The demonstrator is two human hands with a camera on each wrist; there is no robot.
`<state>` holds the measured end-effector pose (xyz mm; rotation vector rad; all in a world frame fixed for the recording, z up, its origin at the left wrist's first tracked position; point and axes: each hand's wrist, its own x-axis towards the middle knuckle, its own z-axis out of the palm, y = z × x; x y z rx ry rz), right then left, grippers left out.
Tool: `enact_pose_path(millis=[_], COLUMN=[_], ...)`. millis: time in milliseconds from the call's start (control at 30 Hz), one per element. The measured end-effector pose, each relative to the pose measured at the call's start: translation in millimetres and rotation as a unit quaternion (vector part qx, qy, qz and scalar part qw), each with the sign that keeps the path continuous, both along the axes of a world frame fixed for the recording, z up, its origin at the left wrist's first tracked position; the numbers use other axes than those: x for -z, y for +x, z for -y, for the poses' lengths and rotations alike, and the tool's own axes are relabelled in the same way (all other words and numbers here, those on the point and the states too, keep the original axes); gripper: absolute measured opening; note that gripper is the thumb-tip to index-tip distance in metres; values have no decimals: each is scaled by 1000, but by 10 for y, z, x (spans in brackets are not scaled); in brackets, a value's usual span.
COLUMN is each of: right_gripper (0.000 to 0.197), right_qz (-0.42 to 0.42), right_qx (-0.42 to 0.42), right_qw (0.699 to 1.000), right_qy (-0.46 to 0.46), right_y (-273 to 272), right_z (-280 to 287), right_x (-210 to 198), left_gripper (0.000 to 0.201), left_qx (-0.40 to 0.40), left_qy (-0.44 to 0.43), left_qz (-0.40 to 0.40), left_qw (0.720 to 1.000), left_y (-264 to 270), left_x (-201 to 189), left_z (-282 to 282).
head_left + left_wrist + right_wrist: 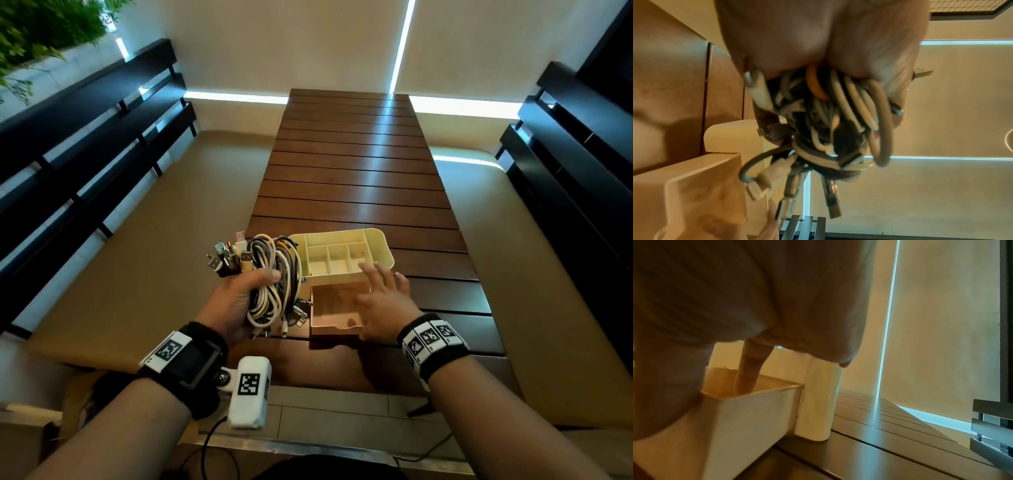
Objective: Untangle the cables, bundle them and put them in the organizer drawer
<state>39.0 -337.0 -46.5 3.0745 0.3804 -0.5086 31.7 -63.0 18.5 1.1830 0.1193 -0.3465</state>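
My left hand [239, 294] grips a thick bundle of cables [274, 277], white, grey and black with one orange strand, their USB plugs fanning out at the top left. The same bundle of cables [830, 123] fills the left wrist view, hanging from the palm beside the organizer. A cream organizer [342, 253] with divided top compartments stands on the slatted wooden table [359, 178]. Its drawer [334, 313] is pulled out toward me and looks empty. My right hand [383, 301] lies over the drawer's right side with fingers spread; one finger [748, 369] reaches down inside the drawer [748, 410].
Beige cushioned benches run along both sides of the table, with dark slatted railings [85, 164] behind them. A white device [250, 394] with a marker hangs from my left wrist strap. The far half of the table holds nothing but light reflections.
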Motion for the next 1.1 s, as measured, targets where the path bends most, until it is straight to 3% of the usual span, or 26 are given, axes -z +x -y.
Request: enact_pose_path(millis=[133, 200, 533, 733, 867, 967, 1033, 1100], right_gripper=[18, 11, 9, 15, 47, 51, 45, 33], right_qz=[9, 13, -17, -2, 9, -8, 32, 123], right_qx=[-4, 2, 3, 53, 77, 103, 127, 155], right_qw=[1000, 1000, 1000, 999, 997, 992, 985, 968], right_qy=[5, 14, 26, 10, 15, 67, 113, 153], right_y=[-2, -4, -36, -66, -83, -53, -45, -51], right_z=[5, 6, 40, -69, -92, -53, -12, 26], right_x=[1, 26, -11, -42, -46, -98, -134, -170], left_gripper=[22, 29, 36, 21, 29, 28, 29, 28], left_qx=[-4, -4, -8, -9, -15, -23, -17, -5], left_qy=[-1, -1, -20, -35, -39, -29, -33, -32], left_qz=[-2, -3, -7, -5, -4, -10, -6, -5], left_qw=[1000, 1000, 1000, 999, 999, 999, 999, 999], left_y=[-11, -19, -65, -105, -109, -112, -123, -129], left_x=[-5, -22, -91, -134, -107, -90, -98, -105], left_z=[20, 41, 127, 177, 130, 111, 111, 128])
